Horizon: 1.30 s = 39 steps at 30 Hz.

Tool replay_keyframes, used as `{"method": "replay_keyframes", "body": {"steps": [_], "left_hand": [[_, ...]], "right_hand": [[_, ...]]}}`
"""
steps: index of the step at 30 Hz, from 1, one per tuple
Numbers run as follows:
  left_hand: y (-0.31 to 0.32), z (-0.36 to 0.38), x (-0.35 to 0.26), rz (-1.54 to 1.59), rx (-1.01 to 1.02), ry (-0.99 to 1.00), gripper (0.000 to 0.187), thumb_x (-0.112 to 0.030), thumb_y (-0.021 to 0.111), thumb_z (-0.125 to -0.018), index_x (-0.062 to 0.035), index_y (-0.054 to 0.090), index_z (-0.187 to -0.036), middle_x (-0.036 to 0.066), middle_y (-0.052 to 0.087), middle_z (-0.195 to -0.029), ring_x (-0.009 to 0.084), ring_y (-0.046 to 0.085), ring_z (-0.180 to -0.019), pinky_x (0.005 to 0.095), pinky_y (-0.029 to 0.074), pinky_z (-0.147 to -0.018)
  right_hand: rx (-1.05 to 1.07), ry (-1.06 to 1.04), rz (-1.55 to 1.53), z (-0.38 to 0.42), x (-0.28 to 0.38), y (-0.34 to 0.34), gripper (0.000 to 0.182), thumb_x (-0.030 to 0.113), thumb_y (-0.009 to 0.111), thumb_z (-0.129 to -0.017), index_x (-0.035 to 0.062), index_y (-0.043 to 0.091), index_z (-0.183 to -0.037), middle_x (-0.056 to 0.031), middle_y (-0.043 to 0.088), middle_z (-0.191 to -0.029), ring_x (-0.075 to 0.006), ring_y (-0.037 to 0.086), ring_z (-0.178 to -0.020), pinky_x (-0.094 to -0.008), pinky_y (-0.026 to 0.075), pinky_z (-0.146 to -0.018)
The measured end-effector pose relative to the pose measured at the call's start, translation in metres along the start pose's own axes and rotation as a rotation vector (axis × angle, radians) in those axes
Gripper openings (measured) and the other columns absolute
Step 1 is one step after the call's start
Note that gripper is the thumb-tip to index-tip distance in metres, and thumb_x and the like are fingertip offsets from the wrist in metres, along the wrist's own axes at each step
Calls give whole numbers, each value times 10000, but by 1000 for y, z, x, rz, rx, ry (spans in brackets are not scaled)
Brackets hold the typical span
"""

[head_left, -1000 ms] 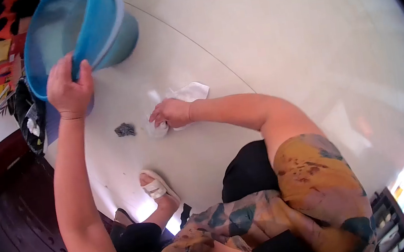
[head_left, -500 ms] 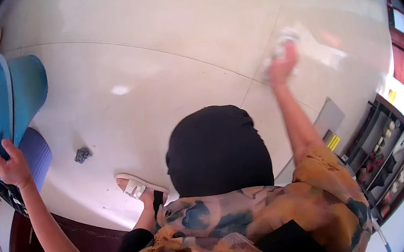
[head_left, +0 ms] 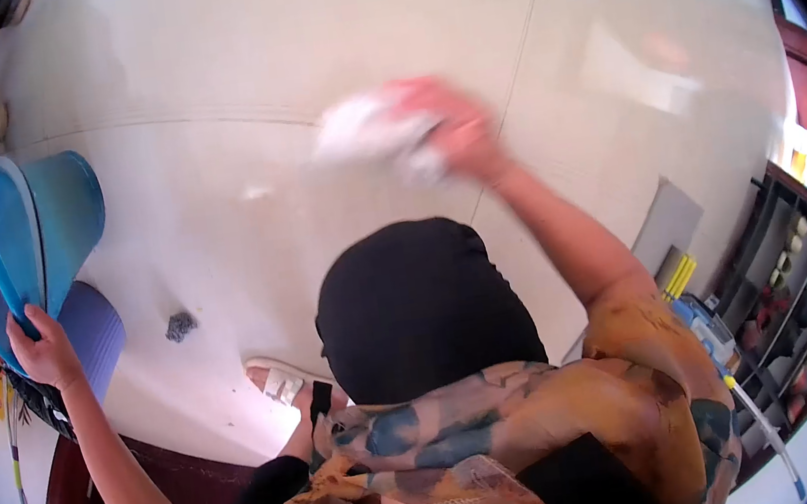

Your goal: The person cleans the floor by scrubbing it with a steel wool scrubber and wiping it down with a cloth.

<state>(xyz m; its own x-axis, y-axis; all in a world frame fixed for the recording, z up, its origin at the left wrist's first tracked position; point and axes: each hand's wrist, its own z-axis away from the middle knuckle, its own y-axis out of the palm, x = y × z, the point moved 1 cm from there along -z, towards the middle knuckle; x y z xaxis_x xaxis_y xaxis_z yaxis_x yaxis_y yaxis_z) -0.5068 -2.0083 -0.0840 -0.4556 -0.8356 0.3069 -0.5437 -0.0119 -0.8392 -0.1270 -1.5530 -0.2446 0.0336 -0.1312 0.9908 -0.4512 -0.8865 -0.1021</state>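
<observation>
My left hand (head_left: pixel 45 348) grips the near rim of a tilted blue bucket (head_left: pixel 64 208) at the left, its fingers wrapped over the edge. A purple ribbed bin (head_left: pixel 99 330) stands just below the bucket. My right hand (head_left: pixel 454 130) is out over the pale tiled floor, smeared by motion, closed on a white cloth (head_left: pixel 364 131) that trails to its left. A grey scouring pad (head_left: pixel 181 326) lies on the floor right of the purple bin.
A shoe rack (head_left: pixel 794 274) with several shoes is at the right. Near it are a grey board (head_left: pixel 667 220), yellow sticks (head_left: pixel 680 275) and a pole (head_left: pixel 766 429). My sandalled foot (head_left: pixel 278 380) rests below centre. Dark red furniture (head_left: pixel 165 483) is at the lower left.
My right hand has swept left across the floor with the white cloth. The left hand still holds the bucket. The bucket, bin and pad appear slightly lower and farther right in view.
</observation>
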Motion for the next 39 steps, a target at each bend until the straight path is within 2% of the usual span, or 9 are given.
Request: {"method": "replay_keyframes", "body": {"steps": [7, 10, 15, 18, 21, 25, 27, 33, 39], "left_hand": [[-4, 3, 1, 39, 32, 19, 327, -306, 592, -871, -19, 629, -1023, 165, 661, -920, 328, 637, -801, 373, 507, -726], [-4, 2, 3, 30, 30, 34, 323, -298, 599, -869, -12, 628, -1016, 161, 661, -917, 325, 638, -801, 369, 507, -726], [-3, 3, 0, 23, -14, 59, 319, -291, 605, -872, -1, 630, -1003, 160, 662, -903, 320, 639, -794, 364, 509, -716], [1, 3, 6, 58, 48, -3, 351, -321, 593, -877, 2, 633, -1011, 177, 663, -899, 328, 639, -777, 373, 511, -695], [-4, -2, 1, 38, 48, 6, 394, -363, 558, -886, 1, 629, -1018, 186, 661, -874, 344, 636, -751, 388, 511, -669], [-3, -5, -1, 45, 80, -17, 391, -365, 548, -886, -1, 626, -1007, 188, 660, -868, 355, 634, -742, 402, 509, -656], [-3, -5, -2, 64, 99, -53, 389, -367, 544, -885, -4, 626, -1000, 189, 660, -871, 358, 635, -742, 408, 508, -652], [-6, -7, -5, 36, 112, -58, 403, -391, 536, -883, -15, 630, -996, 184, 664, -885, 365, 636, -765, 408, 512, -656], [-6, -7, -9, 61, 96, -81, 420, -399, 526, -893, -12, 628, -1021, 191, 663, -914, 354, 641, -784, 395, 525, -674]], "right_hand": [[-842, 312, 491, -140, -82, -163, 411, -12, 500, -706, 28, 613, -1099, -142, 646, -1034, -240, 625, -942, -353, 491, -829], [-551, -280, 1026, -175, -133, -42, 358, 60, 546, -700, 0, 610, -1047, -158, 616, -1029, -309, 548, -999, -374, 429, -909], [97, -450, 284, -62, -57, 171, 302, 16, 547, -687, 128, 670, -939, -108, 648, -1033, -300, 594, -937, -404, 472, -829], [640, -179, -353, 26, -59, 214, 410, -34, 537, -634, 97, 689, -992, -117, 632, -1126, -286, 574, -1027, -364, 427, -926], [661, 113, -564, 37, -20, 153, 409, -38, 535, -647, 90, 689, -1004, -106, 640, -1088, -261, 576, -1031, -360, 420, -930], [101, 34, 242, -26, -16, -29, 392, -16, 517, -763, 89, 647, -1117, -57, 628, -1150, -168, 575, -1068, -296, 434, -956], [-67, 396, 658, -65, -73, -137, 329, 38, 546, -769, 105, 664, -1069, -79, 670, -1037, -210, 601, -1005, -328, 462, -895], [-128, -133, 847, 43, -83, -122, 241, 50, 531, -731, 118, 692, -898, -80, 670, -921, -279, 600, -899, -384, 457, -854], [120, 223, 553, 299, -5, -38, 254, -72, 539, -535, 148, 614, -635, -4, 628, -735, -241, 603, -749, -377, 437, -661]]}}
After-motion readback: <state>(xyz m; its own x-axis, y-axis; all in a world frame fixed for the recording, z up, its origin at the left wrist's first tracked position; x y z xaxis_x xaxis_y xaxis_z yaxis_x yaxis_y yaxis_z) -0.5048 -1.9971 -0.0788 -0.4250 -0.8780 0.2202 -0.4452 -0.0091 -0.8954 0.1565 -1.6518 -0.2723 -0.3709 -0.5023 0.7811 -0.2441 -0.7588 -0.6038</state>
